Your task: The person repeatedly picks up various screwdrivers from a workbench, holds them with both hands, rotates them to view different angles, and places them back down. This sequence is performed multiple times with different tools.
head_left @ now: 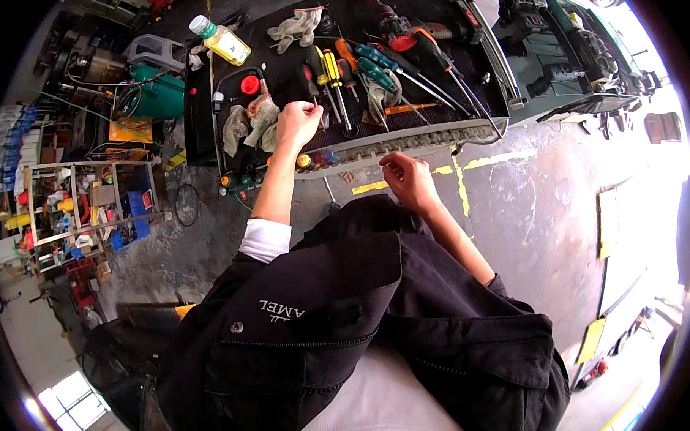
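Observation:
Over the near edge of the black-matted cart top, my left hand (297, 124) is closed in a pinch; whatever it holds, if anything, is too small to make out. Just beyond its fingertips lie a red-and-black-handled screwdriver (309, 83) and two screwdrivers with yellow handles (332, 68). Grey work gloves (262, 115) are bunched to its left, beside a red ring-shaped roll (250, 84). In front of the cart's edge, my right hand (411, 180) hangs in the air. Its fingers are loosely curled and apart, and nothing shows in them.
Teal-handled pliers (376, 55), a power drill (395, 29) and more screwdrivers fill the cart's far right. A bottle with yellow contents (220, 41) lies at its back left. A metal rack (95, 203) full of parts stands left. Yellow lines (463, 188) mark the floor.

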The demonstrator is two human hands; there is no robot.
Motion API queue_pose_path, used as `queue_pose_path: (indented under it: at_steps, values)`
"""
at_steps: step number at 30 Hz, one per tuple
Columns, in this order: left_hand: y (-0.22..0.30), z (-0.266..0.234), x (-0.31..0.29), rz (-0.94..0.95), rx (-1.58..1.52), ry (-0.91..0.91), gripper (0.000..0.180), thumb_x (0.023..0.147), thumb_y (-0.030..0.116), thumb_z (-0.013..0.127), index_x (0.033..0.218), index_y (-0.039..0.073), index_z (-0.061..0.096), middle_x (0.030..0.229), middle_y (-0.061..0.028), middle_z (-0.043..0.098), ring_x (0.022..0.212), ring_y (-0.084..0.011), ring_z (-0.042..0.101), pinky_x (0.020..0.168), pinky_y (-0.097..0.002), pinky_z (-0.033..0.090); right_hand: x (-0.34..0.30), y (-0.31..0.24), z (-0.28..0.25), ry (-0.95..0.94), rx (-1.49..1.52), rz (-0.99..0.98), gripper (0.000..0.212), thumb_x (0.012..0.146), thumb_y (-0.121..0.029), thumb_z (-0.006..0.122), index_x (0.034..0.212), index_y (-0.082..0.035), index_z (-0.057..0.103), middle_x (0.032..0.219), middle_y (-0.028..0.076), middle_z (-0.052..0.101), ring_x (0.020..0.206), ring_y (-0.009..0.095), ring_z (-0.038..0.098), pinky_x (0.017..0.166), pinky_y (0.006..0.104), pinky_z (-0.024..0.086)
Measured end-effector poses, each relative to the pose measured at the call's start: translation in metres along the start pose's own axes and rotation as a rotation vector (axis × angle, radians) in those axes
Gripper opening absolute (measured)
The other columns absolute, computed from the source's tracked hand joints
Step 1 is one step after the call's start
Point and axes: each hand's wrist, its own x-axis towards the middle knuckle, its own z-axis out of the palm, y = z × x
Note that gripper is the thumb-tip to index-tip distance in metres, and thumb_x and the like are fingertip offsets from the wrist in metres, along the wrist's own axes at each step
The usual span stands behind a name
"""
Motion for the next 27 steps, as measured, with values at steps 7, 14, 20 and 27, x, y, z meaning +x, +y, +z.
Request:
queue_pose_path:
  at_steps: [7, 14, 20, 27]
  values:
    - [-0.006, -0.012, -0.007, 0.008, -0.196, -0.168, 0.031, 0.094, 0.03, 0.069, 0.101, 0.001, 0.073, 0.084, -0.0063, 0.073, 0.075, -0.0157, 0.067, 0.071, -0.0313, 0.051, 0.0, 0.001, 0.004, -0.018, -0.038, -0.01, 0.014, 0.089, -0.008, 0.066, 0.1, -0.001, 0.069, 0.081, 0.013, 0.072, 0.069, 0.02, 0.07, 0.068, 0.0319, 0.056]
    - [0.016, -0.039, -0.052, 0.08, -0.38, -0.262, 0.025, 0.101, 0.024, 0.064, 0.102, 0.0, 0.068, 0.075, 0.0033, 0.063, 0.066, -0.0047, 0.053, 0.061, -0.0235, 0.044, 0.0, -0.002, 0.01, -0.041, 0.012, 0.015, 0.014, 0.087, -0.009, 0.065, 0.098, -0.002, 0.069, 0.08, 0.014, 0.071, 0.07, 0.023, 0.071, 0.068, 0.034, 0.056]
    - [0.023, -0.046, -0.093, 0.071, -0.712, -0.471, 0.021, 0.102, 0.019, 0.062, 0.11, 0.0, 0.066, 0.081, 0.0031, 0.061, 0.071, -0.0038, 0.051, 0.065, -0.0216, 0.043, 0.009, -0.007, 0.006, -0.146, 0.172, 0.065, 0.014, 0.095, -0.006, 0.063, 0.106, 0.002, 0.065, 0.082, 0.007, 0.07, 0.075, 0.012, 0.068, 0.071, 0.0292, 0.055]
    - [0.03, -0.042, -0.134, 0.137, -0.669, -0.61, 0.021, 0.102, 0.017, 0.061, 0.113, 0.0, 0.066, 0.088, 0.0038, 0.061, 0.077, -0.0042, 0.053, 0.07, -0.0216, 0.046, 0.025, -0.004, 0.001, -0.181, 0.849, 0.176, 0.023, 0.103, -0.011, 0.057, 0.122, 0.002, 0.057, 0.105, 0.012, 0.069, 0.094, 0.021, 0.07, 0.087, 0.0359, 0.058]
